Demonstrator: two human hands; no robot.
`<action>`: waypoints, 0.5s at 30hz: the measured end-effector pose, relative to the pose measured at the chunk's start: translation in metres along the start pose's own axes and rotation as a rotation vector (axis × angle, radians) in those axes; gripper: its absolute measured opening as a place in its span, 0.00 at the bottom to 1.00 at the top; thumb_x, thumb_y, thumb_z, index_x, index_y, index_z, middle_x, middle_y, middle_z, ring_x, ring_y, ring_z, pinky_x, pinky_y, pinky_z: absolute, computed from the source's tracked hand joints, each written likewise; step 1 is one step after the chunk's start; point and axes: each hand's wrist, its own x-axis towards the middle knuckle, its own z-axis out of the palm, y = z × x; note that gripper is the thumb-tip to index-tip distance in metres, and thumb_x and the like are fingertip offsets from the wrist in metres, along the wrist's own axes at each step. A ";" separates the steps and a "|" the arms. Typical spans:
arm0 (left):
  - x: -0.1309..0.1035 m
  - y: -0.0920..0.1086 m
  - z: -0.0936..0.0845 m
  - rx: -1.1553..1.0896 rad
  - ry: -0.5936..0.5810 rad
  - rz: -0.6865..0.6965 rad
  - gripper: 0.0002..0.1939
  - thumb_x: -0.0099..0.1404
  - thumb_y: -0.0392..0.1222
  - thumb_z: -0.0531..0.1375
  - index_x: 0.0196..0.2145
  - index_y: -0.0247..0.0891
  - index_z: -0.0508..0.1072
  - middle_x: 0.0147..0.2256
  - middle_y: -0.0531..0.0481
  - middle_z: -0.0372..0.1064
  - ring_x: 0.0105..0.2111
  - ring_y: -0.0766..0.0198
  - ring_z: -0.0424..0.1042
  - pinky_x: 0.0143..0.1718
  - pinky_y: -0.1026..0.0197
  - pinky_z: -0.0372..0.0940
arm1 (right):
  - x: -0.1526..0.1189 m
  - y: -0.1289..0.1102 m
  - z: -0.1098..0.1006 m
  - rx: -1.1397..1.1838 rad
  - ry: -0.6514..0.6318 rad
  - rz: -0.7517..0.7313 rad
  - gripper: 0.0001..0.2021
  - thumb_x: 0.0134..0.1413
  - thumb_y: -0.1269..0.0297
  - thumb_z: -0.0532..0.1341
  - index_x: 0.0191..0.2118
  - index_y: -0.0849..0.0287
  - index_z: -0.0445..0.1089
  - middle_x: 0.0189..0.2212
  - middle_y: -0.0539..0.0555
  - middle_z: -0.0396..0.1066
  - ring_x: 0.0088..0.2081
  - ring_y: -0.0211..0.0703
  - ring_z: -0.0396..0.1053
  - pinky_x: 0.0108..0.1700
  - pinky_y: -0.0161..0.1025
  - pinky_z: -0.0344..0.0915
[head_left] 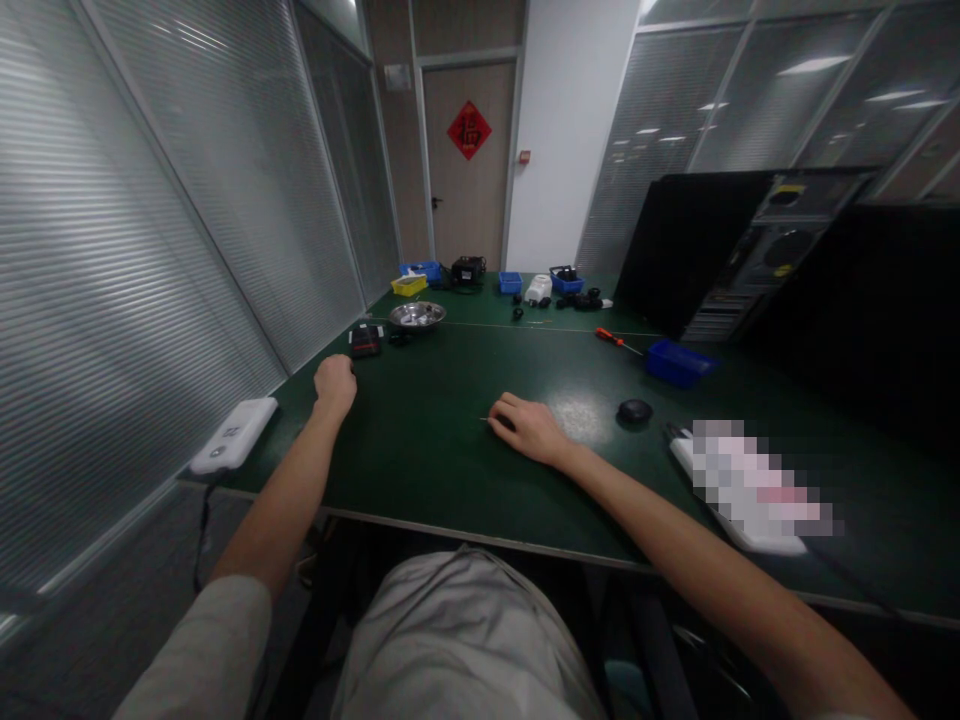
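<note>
Right hand (pixel 528 427) pinches a thin sliver (pixel 484 419); a loose grip could drop it! Left hand (pixel 335 384) curled, contents hidden.

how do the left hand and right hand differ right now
Pose: the left hand is curled like a fist; the right hand reaches sideways, thumb and fingers together.
Hold: a thin pale piece sticks out at the right hand's fingertips; whether the left hand holds anything is hidden.
Shared: both are bare, on or just above the green table.
</note>
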 end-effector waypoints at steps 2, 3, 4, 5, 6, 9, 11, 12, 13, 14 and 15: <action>-0.001 -0.002 0.001 -0.015 0.004 0.001 0.16 0.66 0.29 0.53 0.44 0.33 0.80 0.48 0.33 0.73 0.49 0.44 0.73 0.47 0.48 0.69 | 0.000 0.001 0.001 -0.004 -0.002 0.001 0.09 0.72 0.58 0.55 0.46 0.55 0.70 0.43 0.52 0.70 0.35 0.38 0.68 0.34 0.35 0.56; -0.001 -0.003 0.001 -0.029 0.005 0.000 0.16 0.66 0.29 0.53 0.44 0.33 0.80 0.49 0.33 0.73 0.49 0.44 0.73 0.47 0.48 0.69 | 0.000 0.001 0.001 -0.005 -0.004 0.001 0.09 0.72 0.58 0.55 0.46 0.54 0.70 0.43 0.52 0.70 0.35 0.38 0.68 0.34 0.35 0.56; -0.001 -0.003 0.001 -0.043 0.003 -0.001 0.17 0.66 0.29 0.53 0.44 0.33 0.80 0.49 0.33 0.73 0.49 0.44 0.73 0.47 0.48 0.69 | 0.000 0.001 0.001 -0.007 -0.005 0.002 0.09 0.71 0.58 0.55 0.46 0.54 0.70 0.43 0.52 0.70 0.35 0.38 0.68 0.34 0.35 0.56; 0.000 -0.004 0.000 -0.051 -0.001 -0.003 0.17 0.66 0.29 0.53 0.45 0.33 0.80 0.49 0.33 0.73 0.49 0.44 0.73 0.47 0.49 0.70 | 0.000 0.001 0.001 -0.008 -0.005 0.003 0.09 0.71 0.58 0.55 0.46 0.54 0.70 0.43 0.52 0.70 0.36 0.38 0.68 0.34 0.35 0.56; 0.000 -0.003 0.000 -0.050 -0.006 -0.009 0.17 0.66 0.30 0.53 0.45 0.33 0.80 0.49 0.33 0.73 0.49 0.44 0.73 0.47 0.49 0.70 | 0.000 0.001 0.001 -0.009 -0.005 0.004 0.09 0.71 0.58 0.55 0.46 0.54 0.70 0.43 0.52 0.70 0.36 0.38 0.68 0.34 0.35 0.56; 0.001 0.000 -0.003 0.002 -0.018 -0.034 0.15 0.66 0.30 0.54 0.44 0.32 0.80 0.48 0.33 0.74 0.49 0.44 0.73 0.48 0.48 0.69 | 0.000 0.001 0.000 -0.008 -0.005 -0.001 0.09 0.71 0.58 0.55 0.46 0.54 0.70 0.43 0.52 0.70 0.37 0.39 0.68 0.34 0.35 0.57; 0.001 0.002 -0.005 0.015 -0.023 -0.034 0.14 0.66 0.31 0.55 0.44 0.33 0.80 0.48 0.33 0.74 0.49 0.43 0.73 0.47 0.47 0.69 | -0.001 0.000 -0.001 -0.009 -0.009 -0.004 0.09 0.71 0.58 0.55 0.46 0.55 0.70 0.44 0.52 0.70 0.36 0.39 0.68 0.34 0.35 0.57; 0.001 0.001 -0.005 0.005 -0.023 -0.026 0.14 0.66 0.31 0.55 0.44 0.33 0.80 0.48 0.33 0.74 0.49 0.43 0.74 0.47 0.48 0.69 | -0.001 -0.001 -0.002 -0.009 -0.010 -0.005 0.09 0.72 0.59 0.55 0.46 0.55 0.70 0.44 0.52 0.70 0.37 0.39 0.68 0.35 0.35 0.57; 0.001 0.000 -0.004 -0.011 -0.022 -0.018 0.14 0.66 0.31 0.55 0.44 0.33 0.80 0.48 0.33 0.74 0.48 0.44 0.74 0.47 0.48 0.69 | -0.001 -0.001 -0.002 -0.010 -0.011 -0.006 0.09 0.72 0.59 0.55 0.46 0.55 0.70 0.44 0.53 0.70 0.37 0.39 0.68 0.35 0.35 0.57; 0.000 -0.002 -0.003 -0.027 -0.019 -0.011 0.15 0.66 0.30 0.55 0.44 0.33 0.80 0.48 0.33 0.74 0.48 0.44 0.74 0.46 0.48 0.69 | -0.001 -0.001 -0.002 -0.010 -0.011 -0.008 0.09 0.72 0.59 0.55 0.46 0.55 0.70 0.44 0.53 0.70 0.37 0.39 0.68 0.35 0.35 0.57; 0.000 -0.005 -0.002 -0.041 -0.012 -0.004 0.15 0.66 0.30 0.55 0.45 0.33 0.80 0.48 0.33 0.74 0.48 0.44 0.74 0.46 0.48 0.69 | -0.001 -0.001 -0.002 -0.010 -0.013 -0.010 0.09 0.72 0.59 0.55 0.47 0.55 0.70 0.44 0.53 0.70 0.37 0.39 0.68 0.35 0.35 0.57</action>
